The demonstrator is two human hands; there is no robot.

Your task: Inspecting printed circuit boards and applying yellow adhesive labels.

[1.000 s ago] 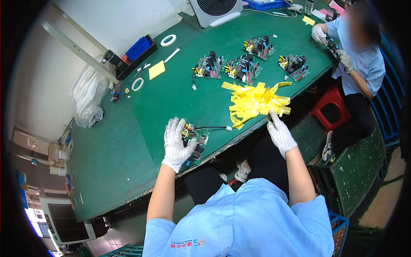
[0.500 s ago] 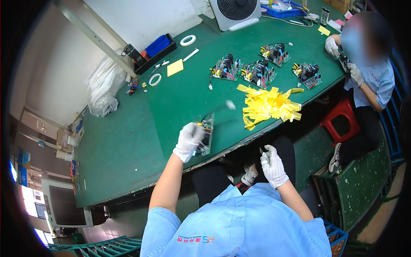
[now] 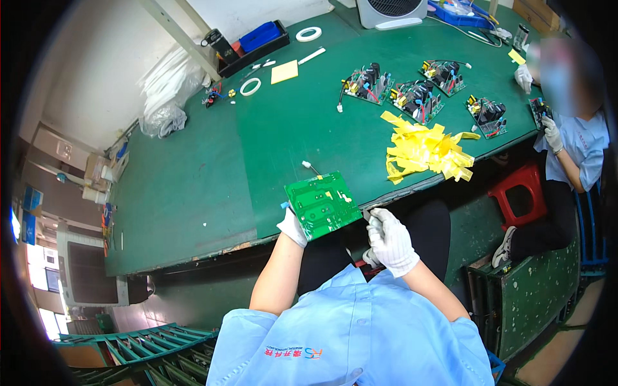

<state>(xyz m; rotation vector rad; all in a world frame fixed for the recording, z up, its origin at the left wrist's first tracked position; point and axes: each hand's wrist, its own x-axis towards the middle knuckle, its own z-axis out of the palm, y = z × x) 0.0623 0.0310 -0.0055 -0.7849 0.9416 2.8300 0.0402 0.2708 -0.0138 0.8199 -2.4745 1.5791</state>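
Tilted over the table's front edge, a green circuit board (image 3: 324,207) shows its soldered underside. My left hand (image 3: 293,228), in a white glove, grips it by its left edge; the fingertips are hidden behind it. A short cable with a white plug (image 3: 307,165) sticks out past the far side of the board. Close to the board's right corner is my gloved right hand (image 3: 391,242), closed on a small thin metal tool (image 3: 367,215) whose kind I cannot make out.
A heap of yellow tape strips (image 3: 428,149) lies to the right, in front of several assembled circuit boards (image 3: 415,101). Farther back are a tape roll (image 3: 250,87), a yellow pad (image 3: 284,72) and a black bin (image 3: 254,50). At the right, a co-worker handles another board (image 3: 539,113).
My left hand has lifted the circuit board off the table and turned its underside up, nearer to me. My right hand has moved left and up toward the board.
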